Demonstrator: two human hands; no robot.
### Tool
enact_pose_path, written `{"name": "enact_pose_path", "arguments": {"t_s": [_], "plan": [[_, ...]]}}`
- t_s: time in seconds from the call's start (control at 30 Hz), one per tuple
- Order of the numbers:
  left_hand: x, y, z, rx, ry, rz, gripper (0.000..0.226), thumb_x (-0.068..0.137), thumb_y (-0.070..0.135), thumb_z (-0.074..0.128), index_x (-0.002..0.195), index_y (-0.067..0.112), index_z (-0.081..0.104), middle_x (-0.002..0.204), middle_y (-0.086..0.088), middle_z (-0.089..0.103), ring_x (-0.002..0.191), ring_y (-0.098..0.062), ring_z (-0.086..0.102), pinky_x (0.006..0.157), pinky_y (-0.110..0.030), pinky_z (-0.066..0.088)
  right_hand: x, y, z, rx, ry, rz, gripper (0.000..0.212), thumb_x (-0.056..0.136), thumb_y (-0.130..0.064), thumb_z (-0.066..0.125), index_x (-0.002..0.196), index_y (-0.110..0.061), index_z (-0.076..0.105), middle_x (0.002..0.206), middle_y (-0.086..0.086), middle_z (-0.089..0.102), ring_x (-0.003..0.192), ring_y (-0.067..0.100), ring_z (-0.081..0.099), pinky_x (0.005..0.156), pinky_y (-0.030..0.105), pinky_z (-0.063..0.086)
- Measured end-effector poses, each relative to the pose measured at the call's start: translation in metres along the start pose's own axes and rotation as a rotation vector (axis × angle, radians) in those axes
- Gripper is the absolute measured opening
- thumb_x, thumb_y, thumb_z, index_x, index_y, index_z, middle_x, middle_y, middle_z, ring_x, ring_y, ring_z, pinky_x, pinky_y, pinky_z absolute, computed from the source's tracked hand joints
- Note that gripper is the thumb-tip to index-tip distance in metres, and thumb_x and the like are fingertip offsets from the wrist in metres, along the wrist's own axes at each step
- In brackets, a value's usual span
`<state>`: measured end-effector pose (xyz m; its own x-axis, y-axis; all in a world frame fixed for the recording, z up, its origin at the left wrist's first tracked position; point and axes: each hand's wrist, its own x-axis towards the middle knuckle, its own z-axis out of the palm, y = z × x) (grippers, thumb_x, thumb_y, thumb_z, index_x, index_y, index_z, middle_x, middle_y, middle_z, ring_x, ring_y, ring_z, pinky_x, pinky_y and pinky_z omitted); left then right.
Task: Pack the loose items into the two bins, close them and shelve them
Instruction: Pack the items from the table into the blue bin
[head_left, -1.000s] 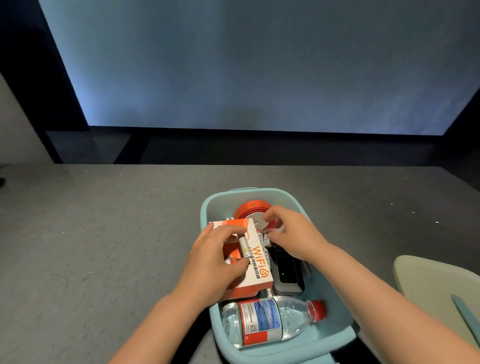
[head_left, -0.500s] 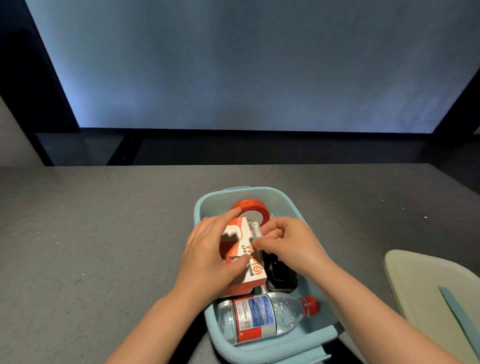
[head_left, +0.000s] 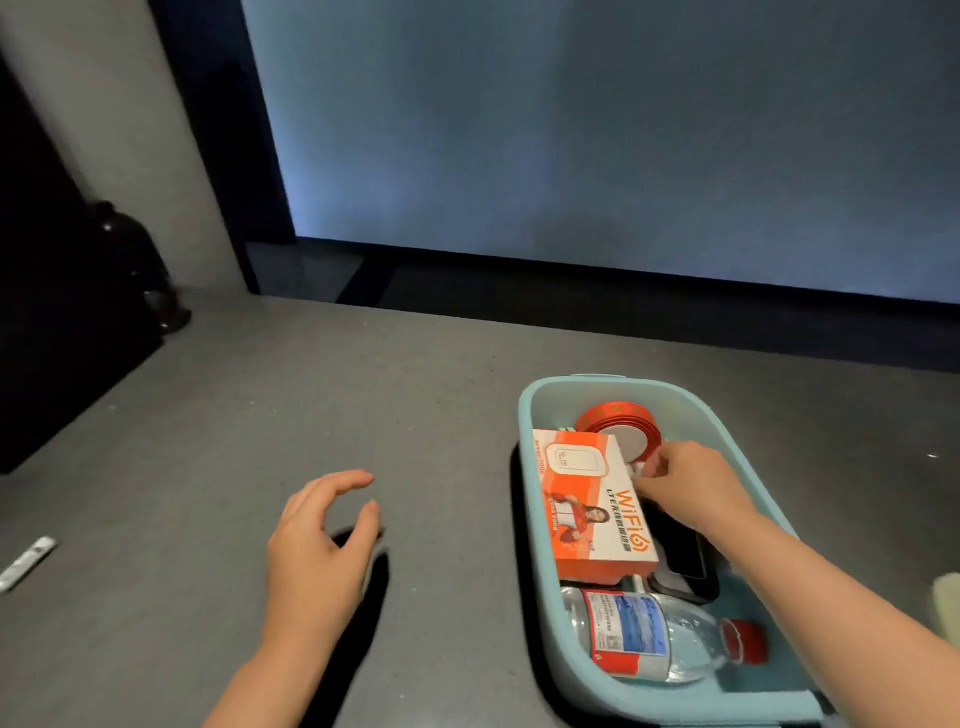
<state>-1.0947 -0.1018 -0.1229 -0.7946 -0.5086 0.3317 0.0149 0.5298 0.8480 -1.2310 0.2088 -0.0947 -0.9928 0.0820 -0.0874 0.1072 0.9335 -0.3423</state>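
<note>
Foil-looking sachet (head_left: 27, 564) lies flat at the far left, well apart from the blue bin (head_left: 540, 597). Nearer the bin's left wall, the left hand (head_left: 317, 540) hovers over the grey table (head_left: 208, 415), fingers spread and loosely curved, holding nothing. Inside the bin, an orange WiFi box (head_left: 587, 509) lies along the left wall, a red tape roll (head_left: 613, 421) behind it at the far end, a water bottle (head_left: 649, 636) across the near end. The right hand (head_left: 691, 486) reaches in beside the box, fingertips pinched on something small and white that I can't make out, above a black device (head_left: 685, 566).
</note>
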Motion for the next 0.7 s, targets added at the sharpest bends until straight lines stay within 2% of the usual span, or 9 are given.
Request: {"name": "enact_pose_path", "arguments": {"t_s": [0.13,0.2,0.23,0.27,0.33,0.4,0.47,0.57,0.7], "plan": [[-0.004,-0.042,-0.051,0.058,0.130,-0.120,0.039,0.079,0.008,0.069,0.088,0.044,0.059,0.099,0.023,0.061,0.085,0.001,0.056,0.067,-0.011,0.038,0.003,0.005,-0.006,0.116,0.056,0.019,0.022,0.079,-0.040,0.074,0.074,-0.022,0.062,0.071,0.004,0.068,0.060,0.019,0.060,0.053,0.038,0.040],[-0.005,-0.063,-0.079,0.108,0.195,-0.168,0.038,0.078,0.007,0.069,0.089,0.042,0.060,0.100,0.018,0.062,0.084,0.000,0.055,0.072,-0.016,0.040,0.008,-0.006,0.009,0.344,-0.013,-0.018,0.047,0.078,-0.046,0.073,0.098,-0.006,0.059,0.082,0.027,0.061,0.056,0.017,0.057,0.068,0.043,0.045],[-0.004,-0.072,-0.093,0.139,0.220,-0.188,0.036,0.078,0.006,0.068,0.091,0.039,0.061,0.101,0.015,0.063,0.085,-0.002,0.055,0.077,-0.020,0.041,0.004,-0.011,0.015,0.355,-0.027,-0.106,0.067,0.076,-0.048,0.073,0.113,0.004,0.053,0.085,0.027,0.056,0.057,0.012,0.057,0.071,0.037,0.045],[-0.003,-0.081,-0.106,0.174,0.235,-0.205,0.033,0.078,0.005,0.068,0.094,0.033,0.063,0.103,0.012,0.064,0.090,-0.004,0.055,0.084,-0.025,0.042,-0.003,-0.026,0.017,0.361,-0.033,-0.212,0.065,0.078,-0.038,0.075,0.121,0.005,0.050,0.086,0.023,0.055,0.060,0.007,0.058,0.071,0.028,0.046],[0.001,-0.098,-0.131,0.256,0.245,-0.251,0.029,0.078,0.005,0.066,0.101,0.023,0.065,0.107,0.008,0.063,0.104,-0.014,0.055,0.096,-0.033,0.040,-0.027,-0.079,0.014,0.484,-0.022,-0.365,0.032,0.083,-0.014,0.073,0.113,-0.017,0.061,0.083,0.008,0.062,0.065,0.003,0.061,0.062,0.013,0.047],[0.007,-0.111,-0.153,0.306,0.265,-0.324,0.031,0.080,0.005,0.063,0.107,0.021,0.064,0.114,0.006,0.061,0.111,-0.018,0.052,0.100,-0.037,0.038,-0.062,-0.136,0.012,0.524,0.083,-0.446,0.026,0.081,-0.019,0.074,0.099,-0.033,0.062,0.073,-0.009,0.066,0.063,0.009,0.061,0.055,0.015,0.047],[0.013,-0.124,-0.174,0.337,0.295,-0.377,0.034,0.081,0.005,0.061,0.111,0.020,0.063,0.119,0.003,0.060,0.113,-0.020,0.050,0.102,-0.040,0.037,-0.096,-0.183,0.027,0.532,0.092,-0.546,0.020,0.076,-0.029,0.073,0.093,-0.035,0.063,0.074,-0.016,0.067,0.064,0.009,0.062,0.060,0.017,0.045],[0.018,-0.142,-0.200,0.399,0.322,-0.417,0.036,0.081,0.005,0.060,0.113,0.021,0.063,0.118,0.002,0.060,0.113,-0.021,0.050,0.099,-0.036,0.036,-0.132,-0.245,0.069,0.546,0.019,-0.640,0.018,0.071,-0.022,0.069,0.084,-0.032,0.063,0.071,-0.024,0.063,0.067,-0.003,0.060,0.062,0.002,0.037],[0.017,-0.167,-0.225,0.429,0.317,-0.442,0.038,0.078,0.005,0.064,0.113,0.018,0.064,0.118,0.000,0.061,0.114,-0.023,0.051,0.099,-0.038,0.038,-0.151,-0.301,0.137,0.567,-0.181,-0.659,0.028,0.074,-0.005,0.070,0.090,-0.028,0.064,0.066,-0.014,0.064,0.065,0.004,0.060,0.062,0.011,0.042]]}}
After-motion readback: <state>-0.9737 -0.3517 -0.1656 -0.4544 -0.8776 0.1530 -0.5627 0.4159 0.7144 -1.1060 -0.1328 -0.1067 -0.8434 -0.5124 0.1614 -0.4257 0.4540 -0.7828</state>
